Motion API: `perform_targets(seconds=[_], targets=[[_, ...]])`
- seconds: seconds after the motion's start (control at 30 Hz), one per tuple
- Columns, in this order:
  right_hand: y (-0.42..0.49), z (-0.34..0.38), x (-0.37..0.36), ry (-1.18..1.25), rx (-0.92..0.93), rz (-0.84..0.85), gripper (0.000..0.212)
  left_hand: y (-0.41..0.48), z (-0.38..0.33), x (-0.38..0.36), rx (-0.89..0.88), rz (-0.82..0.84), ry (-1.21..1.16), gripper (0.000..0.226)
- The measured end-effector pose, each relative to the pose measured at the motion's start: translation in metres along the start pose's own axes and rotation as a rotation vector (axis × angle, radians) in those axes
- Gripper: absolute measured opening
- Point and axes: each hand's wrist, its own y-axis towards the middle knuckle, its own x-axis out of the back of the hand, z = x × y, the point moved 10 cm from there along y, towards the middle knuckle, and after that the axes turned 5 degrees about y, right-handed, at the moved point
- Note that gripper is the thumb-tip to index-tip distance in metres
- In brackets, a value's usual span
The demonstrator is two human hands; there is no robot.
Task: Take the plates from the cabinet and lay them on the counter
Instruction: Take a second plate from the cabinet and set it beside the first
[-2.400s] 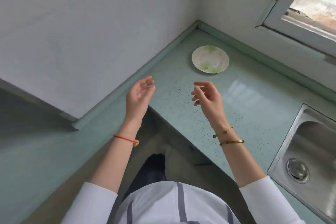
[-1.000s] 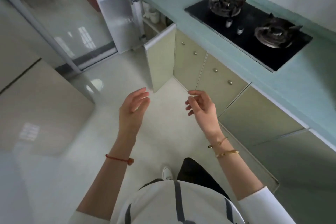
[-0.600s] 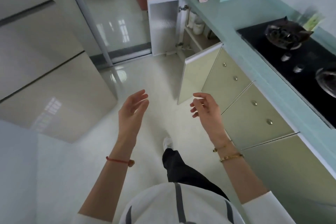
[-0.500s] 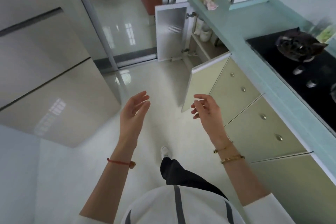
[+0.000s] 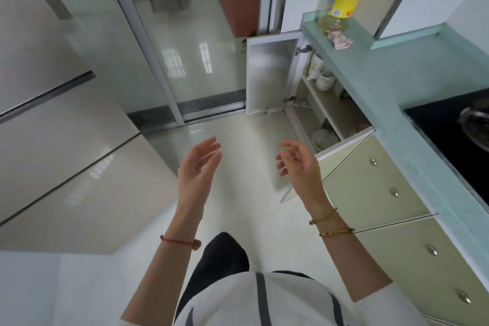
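An open lower cabinet [image 5: 328, 111] stands ahead on the right, both of its doors swung out. White plates [image 5: 325, 139] sit stacked on its bottom shelf, partly hidden behind the near door [image 5: 341, 164]. White cups [image 5: 321, 75] sit on the upper shelf. My left hand [image 5: 199, 167] and my right hand [image 5: 297, 164] hang in the air over the floor, fingers relaxed, holding nothing. The right hand is just left of the near door's edge. The pale green counter [image 5: 381, 82] runs above the cabinet.
A yellow oil bottle [image 5: 344, 0] and a small pink thing [image 5: 341, 42] stand on the counter's far end. A black gas hob [image 5: 455, 137] is set in the counter at right. A glass sliding door [image 5: 164, 42] is ahead, a large beige panel [image 5: 66, 153] at left.
I turned away from the counter corner with a plate on it and walked along the cabinets. The open cabinet has come nearer, and its plates show now. Both hands stay raised and empty.
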Motion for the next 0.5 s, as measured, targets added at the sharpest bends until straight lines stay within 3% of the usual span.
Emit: perform_targets(seconds=[0.2, 0.5], targets=[[0.090, 0.002, -0.022, -0.003, -0.013, -0.057, 0.019, 0.112, -0.004, -0.022, 0.003, 0.049, 0.016, 0.031], [0.222, 0.002, -0.048, 0.033, -0.047, -0.296, 0.018, 0.296, -0.022, -0.077, -0.042, 0.313, 0.041, 0.030]])
